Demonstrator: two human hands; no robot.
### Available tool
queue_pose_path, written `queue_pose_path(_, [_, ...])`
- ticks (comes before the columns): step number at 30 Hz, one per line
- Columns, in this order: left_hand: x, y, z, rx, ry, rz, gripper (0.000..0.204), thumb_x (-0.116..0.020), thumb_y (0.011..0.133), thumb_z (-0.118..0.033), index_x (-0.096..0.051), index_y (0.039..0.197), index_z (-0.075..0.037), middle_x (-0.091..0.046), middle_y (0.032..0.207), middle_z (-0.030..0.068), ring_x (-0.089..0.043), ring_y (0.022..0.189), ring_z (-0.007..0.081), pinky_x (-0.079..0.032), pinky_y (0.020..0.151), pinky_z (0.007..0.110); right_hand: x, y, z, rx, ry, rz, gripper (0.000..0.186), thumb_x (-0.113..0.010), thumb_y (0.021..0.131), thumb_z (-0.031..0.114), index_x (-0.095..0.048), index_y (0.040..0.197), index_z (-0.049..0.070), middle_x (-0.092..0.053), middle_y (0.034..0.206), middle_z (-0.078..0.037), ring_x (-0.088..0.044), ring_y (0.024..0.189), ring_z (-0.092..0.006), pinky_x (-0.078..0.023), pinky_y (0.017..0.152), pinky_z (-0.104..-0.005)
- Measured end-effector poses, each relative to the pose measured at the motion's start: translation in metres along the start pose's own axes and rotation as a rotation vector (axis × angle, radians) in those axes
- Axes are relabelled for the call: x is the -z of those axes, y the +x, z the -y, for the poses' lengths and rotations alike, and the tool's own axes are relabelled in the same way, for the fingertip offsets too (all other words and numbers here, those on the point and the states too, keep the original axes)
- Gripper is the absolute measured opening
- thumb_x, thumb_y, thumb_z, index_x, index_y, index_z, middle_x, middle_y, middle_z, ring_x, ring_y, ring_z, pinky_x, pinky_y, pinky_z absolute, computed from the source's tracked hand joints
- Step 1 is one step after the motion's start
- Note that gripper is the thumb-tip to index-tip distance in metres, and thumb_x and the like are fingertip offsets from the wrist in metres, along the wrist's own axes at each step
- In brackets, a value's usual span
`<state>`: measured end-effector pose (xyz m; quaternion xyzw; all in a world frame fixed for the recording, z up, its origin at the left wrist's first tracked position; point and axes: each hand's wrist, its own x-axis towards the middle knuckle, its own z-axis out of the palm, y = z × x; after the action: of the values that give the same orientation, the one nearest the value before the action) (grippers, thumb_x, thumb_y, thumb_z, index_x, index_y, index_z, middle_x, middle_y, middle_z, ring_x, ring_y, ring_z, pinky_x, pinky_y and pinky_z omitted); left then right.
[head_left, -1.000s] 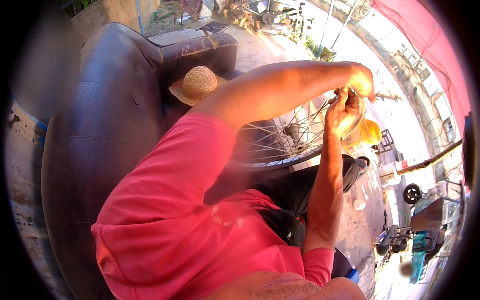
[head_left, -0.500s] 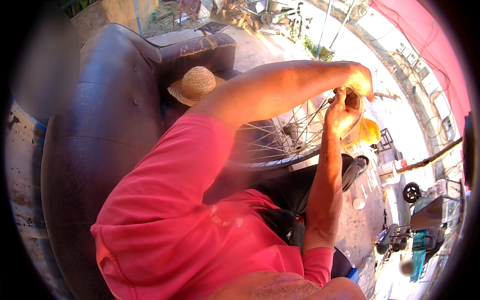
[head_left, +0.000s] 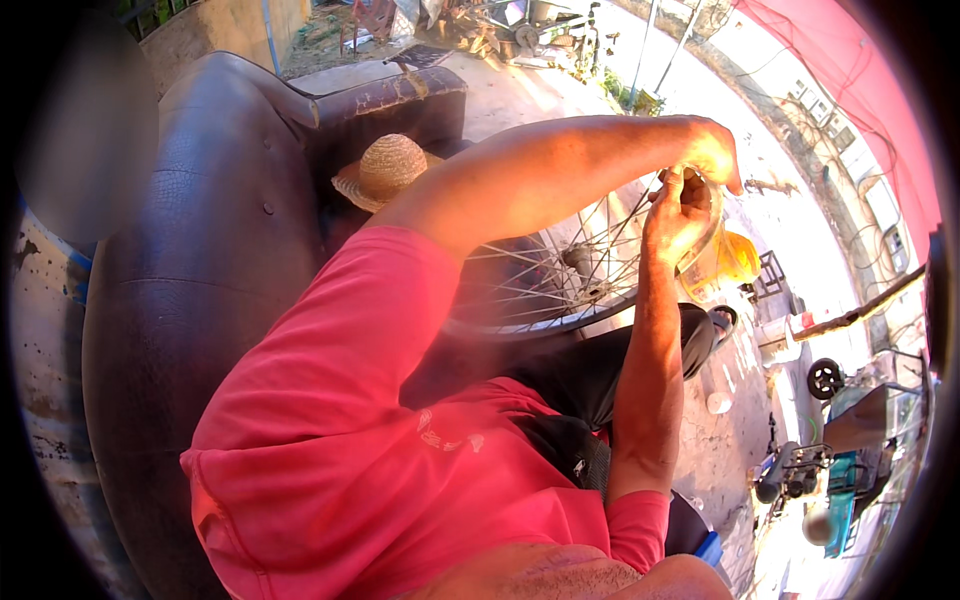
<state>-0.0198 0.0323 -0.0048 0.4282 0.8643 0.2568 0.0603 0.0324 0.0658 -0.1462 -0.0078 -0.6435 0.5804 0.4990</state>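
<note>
Spoked bicycle wheel [head_left: 577, 258]: right of frame centre, on my feed | right hand [head_left: 678, 218]: fingers curled near wheel's upper-right edge, I can't tell what's gripped | left hand [head_left: 710, 155]: wrist bent, just above right, fingers hidden, grip can't tell | straw hat [head_left: 391, 168]: upper left of centre, by buttoned brown sofa [head_left: 210, 210], left

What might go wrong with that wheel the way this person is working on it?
Two risks, as a guess. The left hand and right hand are bare and close together at the edge of the wheel, so a slip might pinch or scrape skin. The wheel also sits near the person's trousers, so if it shifted it might knock the leg.
</note>
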Motion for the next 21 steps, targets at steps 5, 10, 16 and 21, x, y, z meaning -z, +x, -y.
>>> queue_pose_path(5, [0.002,-0.006,-0.006,0.008,0.013,0.018,0.060,-0.075,0.082,-0.054,-0.076,0.102,0.002,-0.075,0.100,0.0176,-0.071,0.091,0.0281,-0.054,0.082,0.040,0.003,0.002,0.000,0.037,0.020,-0.006,0.023,-0.066,0.101,0.020,-0.063,0.107,-0.001,-0.070,0.093,-0.007,-0.064,0.076,-0.0102,-0.049,0.060,-0.0240])
queue_pose_path(10, [0.000,0.000,-0.003,-0.050,0.060,-0.028,0.059,-0.075,0.082,-0.054,-0.076,0.101,0.002,-0.075,0.099,0.0175,-0.070,0.089,0.0284,-0.054,0.081,0.041,-0.001,-0.003,0.008,0.065,-0.058,-0.034,0.028,-0.064,0.102,0.025,-0.066,0.099,-0.003,-0.070,0.083,-0.007,-0.058,0.062,-0.0088,-0.047,0.055,-0.0238])
queue_pose_path(16, [0.003,0.001,0.004,-0.040,0.074,-0.035,0.060,-0.074,0.084,-0.055,-0.075,0.098,0.003,-0.073,0.094,0.0167,-0.067,0.084,0.0291,-0.053,0.079,0.041,0.000,0.001,0.006,0.040,-0.093,0.031,0.033,-0.061,0.104,0.028,-0.067,0.104,-0.004,-0.068,0.080,-0.007,-0.056,0.058,-0.0088,-0.047,0.055,-0.0239])
queue_pose_path(21, [0.004,-0.003,0.004,-0.020,0.040,-0.035,0.058,-0.073,0.085,-0.054,-0.075,0.096,0.003,-0.074,0.093,0.0161,-0.068,0.083,0.0280,-0.053,0.078,0.041,-0.004,-0.003,0.009,0.009,-0.035,0.001,0.028,-0.064,0.102,0.023,-0.066,0.103,-0.004,-0.068,0.081,-0.007,-0.058,0.061,-0.0089,-0.048,0.056,-0.0231])
